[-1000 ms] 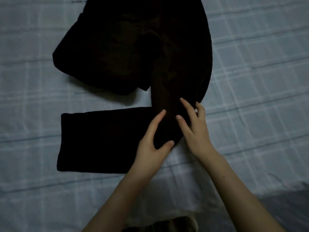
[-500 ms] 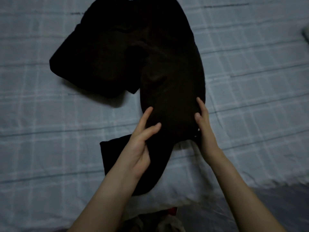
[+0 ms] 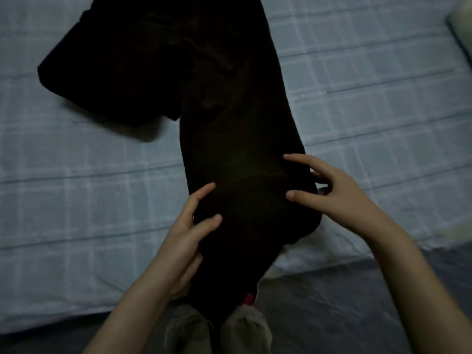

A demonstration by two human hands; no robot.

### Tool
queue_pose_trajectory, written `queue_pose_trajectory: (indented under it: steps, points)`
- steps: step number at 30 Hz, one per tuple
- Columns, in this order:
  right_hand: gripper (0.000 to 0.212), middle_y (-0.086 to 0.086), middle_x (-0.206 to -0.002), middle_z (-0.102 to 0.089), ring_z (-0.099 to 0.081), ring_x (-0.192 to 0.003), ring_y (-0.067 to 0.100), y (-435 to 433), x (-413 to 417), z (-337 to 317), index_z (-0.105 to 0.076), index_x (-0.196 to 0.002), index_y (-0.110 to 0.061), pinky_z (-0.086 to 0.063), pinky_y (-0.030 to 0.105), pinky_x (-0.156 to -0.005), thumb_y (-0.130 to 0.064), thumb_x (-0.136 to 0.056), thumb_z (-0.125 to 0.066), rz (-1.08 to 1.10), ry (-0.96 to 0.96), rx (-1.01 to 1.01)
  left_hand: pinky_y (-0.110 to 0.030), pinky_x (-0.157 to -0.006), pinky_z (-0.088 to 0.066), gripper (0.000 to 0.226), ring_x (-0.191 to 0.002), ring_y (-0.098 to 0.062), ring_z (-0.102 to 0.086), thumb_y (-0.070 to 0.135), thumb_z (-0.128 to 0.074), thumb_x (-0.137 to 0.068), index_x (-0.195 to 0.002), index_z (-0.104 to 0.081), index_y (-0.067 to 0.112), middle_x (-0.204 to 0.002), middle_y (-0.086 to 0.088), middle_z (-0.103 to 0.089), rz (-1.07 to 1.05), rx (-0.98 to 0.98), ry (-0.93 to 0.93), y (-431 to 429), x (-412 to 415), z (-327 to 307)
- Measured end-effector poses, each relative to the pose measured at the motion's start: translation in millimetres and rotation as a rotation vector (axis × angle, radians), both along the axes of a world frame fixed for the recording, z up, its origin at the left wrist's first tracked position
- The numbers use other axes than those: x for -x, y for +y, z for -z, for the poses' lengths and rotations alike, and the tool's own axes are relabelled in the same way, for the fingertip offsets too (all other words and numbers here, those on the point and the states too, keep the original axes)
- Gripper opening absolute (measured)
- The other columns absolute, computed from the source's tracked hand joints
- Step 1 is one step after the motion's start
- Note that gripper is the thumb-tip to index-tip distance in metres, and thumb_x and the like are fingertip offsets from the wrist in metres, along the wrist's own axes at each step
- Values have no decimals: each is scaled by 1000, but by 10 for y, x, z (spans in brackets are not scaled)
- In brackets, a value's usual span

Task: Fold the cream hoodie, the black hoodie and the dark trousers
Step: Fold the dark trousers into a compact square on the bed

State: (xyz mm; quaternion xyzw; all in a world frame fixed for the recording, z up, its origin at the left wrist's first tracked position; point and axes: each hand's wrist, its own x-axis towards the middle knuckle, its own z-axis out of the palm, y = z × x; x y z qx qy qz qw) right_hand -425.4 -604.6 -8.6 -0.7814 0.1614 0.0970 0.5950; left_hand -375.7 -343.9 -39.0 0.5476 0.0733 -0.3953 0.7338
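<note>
A black garment (image 3: 229, 139) lies lengthwise on the checked bed sheet (image 3: 370, 98); I cannot tell whether it is the hoodie or the trousers. One wide part of it spreads toward the far left (image 3: 107, 72). Its near end hangs over the bed's edge onto my lap. My left hand (image 3: 187, 236) grips the garment's left edge, with two fingers on top and the others under the cloth. My right hand (image 3: 339, 198) holds the right edge the same way, thumb and forefinger on top. No cream hoodie is clearly in view.
The bed's near edge (image 3: 319, 261) runs across the lower frame, with dark grey bedding or floor (image 3: 344, 310) below it. My khaki-clad knees (image 3: 194, 330) and a bit of red cloth (image 3: 247, 300) show at the bottom. A pale blurred object (image 3: 462, 29) sits at the far right.
The garment's lower part, which lay out to the left, has swung round toward me and now hangs over the bed's edge. Both hands have moved apart to its two sides.
</note>
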Motion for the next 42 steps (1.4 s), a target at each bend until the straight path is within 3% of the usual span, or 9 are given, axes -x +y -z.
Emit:
queue_pose_trajectory:
  steps: [6,13,15,18,21,24,27,36,42]
  points:
    - [68,-21,-136,-57,-53,-127,-2,-42,376,325,-54,-138,-31,-46,15,-97,0,-82,-76,-107,81,-71,-20,-88,-53,73,-121,-1,-57,-4,-64,-87,-141,-43,41,-143,9,-48,141,-164,-52,-184,417,188]
    - [47,-14,-107,-72,-68,-98,2,-447,669,80,-67,-118,-45,-58,20,-73,-22,-79,-80,57,134,-12,-30,-102,-48,71,-127,-8,-54,10,-66,-86,-139,-42,52,-143,16,-47,49,-42,107,-416,578,153]
    - [48,-23,-105,-69,-66,-97,0,-456,709,180,-64,-119,-48,-50,8,-76,-22,-82,-79,61,152,162,-31,-99,-52,74,-117,-4,-59,12,-67,-90,-145,-32,49,-136,9,-56,186,-285,-81,-483,646,256]
    - [55,-19,-114,-61,-61,-99,6,-410,733,393,-45,-136,-55,-46,7,-75,-43,-88,-70,-92,359,355,-26,-65,-52,82,-76,-9,-65,35,-67,-90,-152,-14,46,-88,-1,-67,604,-813,-436,-520,659,338]
    - [68,8,-123,-50,-53,-110,29,-327,675,528,-25,-152,-47,-46,36,-84,-60,-91,-53,-172,409,908,-28,-74,-44,73,-104,-19,-58,54,-49,-94,-154,-12,37,-116,-1,-59,835,-1264,-852,-618,631,229]
    - [62,19,-154,-36,-35,-140,40,-69,481,728,-35,-154,-21,-31,50,-113,-43,-97,-45,-90,-63,1042,-41,-109,-35,61,-137,-30,-39,45,-42,-99,-153,-30,18,-150,-10,-42,458,-1129,-1237,-806,412,363]
    - [57,6,-163,-26,-19,-151,27,103,293,1128,-29,-156,-23,-16,46,-122,-40,-103,-34,-130,-84,955,-46,-122,-11,60,-149,-27,-20,41,-34,-101,-153,-28,12,-160,-9,-26,531,-1085,-1371,-951,127,873]
    - [57,2,-162,-29,-24,-150,24,126,261,1395,-30,-156,-27,-18,45,-121,-40,-100,-37,-124,-30,1042,-46,-122,-13,62,-150,-25,-18,39,-38,-99,-153,-27,12,-160,-10,-24,573,-1083,-1326,-969,71,1245]
    - [48,14,-128,-58,-57,-112,36,271,-141,909,-54,-137,-15,-50,49,-89,-30,-91,-52,-53,46,979,-41,-100,-46,44,-120,-24,-55,31,-43,-95,-131,-59,11,-132,-7,-59,452,-797,-1231,-789,-217,866]
